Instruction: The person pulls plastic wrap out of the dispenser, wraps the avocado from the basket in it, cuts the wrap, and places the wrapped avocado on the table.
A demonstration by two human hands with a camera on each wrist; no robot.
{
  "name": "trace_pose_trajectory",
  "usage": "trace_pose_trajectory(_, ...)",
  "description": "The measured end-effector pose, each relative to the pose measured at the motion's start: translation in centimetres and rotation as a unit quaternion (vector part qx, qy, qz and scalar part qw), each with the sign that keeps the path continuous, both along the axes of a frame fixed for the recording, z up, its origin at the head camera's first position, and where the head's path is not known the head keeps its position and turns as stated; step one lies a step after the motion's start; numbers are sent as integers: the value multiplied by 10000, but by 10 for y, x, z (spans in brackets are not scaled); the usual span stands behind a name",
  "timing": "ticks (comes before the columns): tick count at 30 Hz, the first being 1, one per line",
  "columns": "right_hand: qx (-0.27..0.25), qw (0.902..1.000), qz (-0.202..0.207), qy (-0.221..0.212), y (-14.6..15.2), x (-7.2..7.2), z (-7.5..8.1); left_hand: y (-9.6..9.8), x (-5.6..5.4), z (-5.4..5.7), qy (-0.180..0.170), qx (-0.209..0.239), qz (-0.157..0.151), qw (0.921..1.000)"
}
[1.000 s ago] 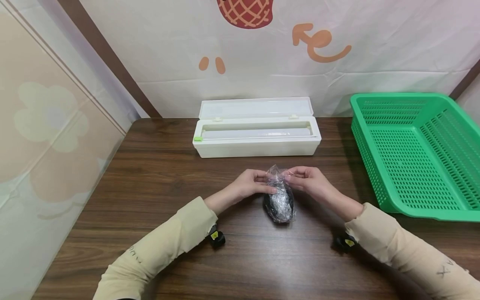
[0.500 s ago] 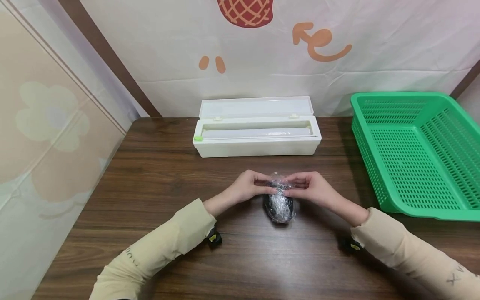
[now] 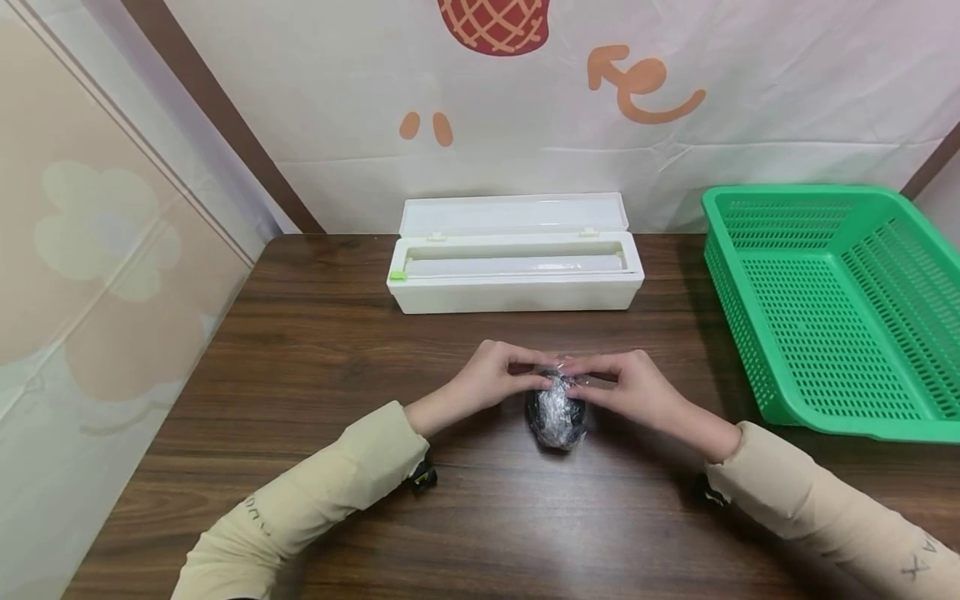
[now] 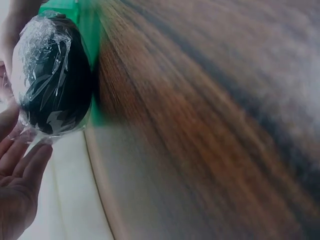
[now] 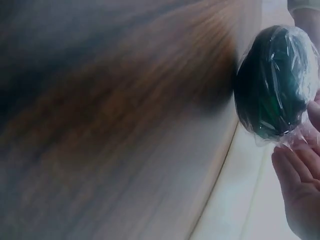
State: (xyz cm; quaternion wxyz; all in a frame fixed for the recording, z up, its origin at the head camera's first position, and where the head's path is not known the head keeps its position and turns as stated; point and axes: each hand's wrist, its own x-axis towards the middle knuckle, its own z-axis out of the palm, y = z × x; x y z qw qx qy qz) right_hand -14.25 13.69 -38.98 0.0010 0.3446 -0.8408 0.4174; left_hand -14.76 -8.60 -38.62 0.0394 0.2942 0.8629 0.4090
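Note:
A dark, smooth oval thing wrapped in cling film rests on the wooden table in the head view; its kind I cannot tell. Crinkled clear film lies bunched over its top, and loose film edges stick out at its far end in both wrist views. My left hand pinches the film at the far end from the left, thumb on top. From the right, my right hand pinches the same film between thumb and fingers. The fingertips of both hands almost meet there. In the left wrist view the wrapped oval stands out large and glossy.
A white cling film box with its lid raised stands behind the hands, a roll inside. To the right sits a green plastic basket. A printed cloth hangs behind the dark table.
The film tuft sticking up at the far end has been folded down towards the oval. My right hand has come slightly nearer, its fingers regripping the film; my left hand has barely moved.

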Motion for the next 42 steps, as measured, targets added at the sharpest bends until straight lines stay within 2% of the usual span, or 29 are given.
trace_pose_trajectory(7,17,9920,147,1257,0,9,0,-2,2,0,212,52,-342,9992)
trace_pose_trajectory(11,37,9866,320,1599,1,13,-1,-3,3,1,302,-106,-469,9984)
trace_pose_trajectory(17,149,9866,464,1560,1,16,-2,-3,4,1,473,-573,-640,9952)
trace_pose_trajectory(24,260,9846,503,1652,2,17,-2,-6,9,2,796,-461,-975,9910)
trace_pose_trajectory(29,392,9838,467,1686,2,18,-3,-9,11,5,550,-828,-1342,9860)
trace_pose_trajectory(35,626,9843,477,1577,3,18,-1,-9,14,9,57,-1552,-1634,9743)
trace_pose_trajectory(38,796,9855,545,1396,4,18,1,-9,14,8,11,-1764,-1689,9697)
trace_pose_trajectory(42,1107,9841,653,1228,5,19,4,-7,14,6,42,-1822,-1734,9679)
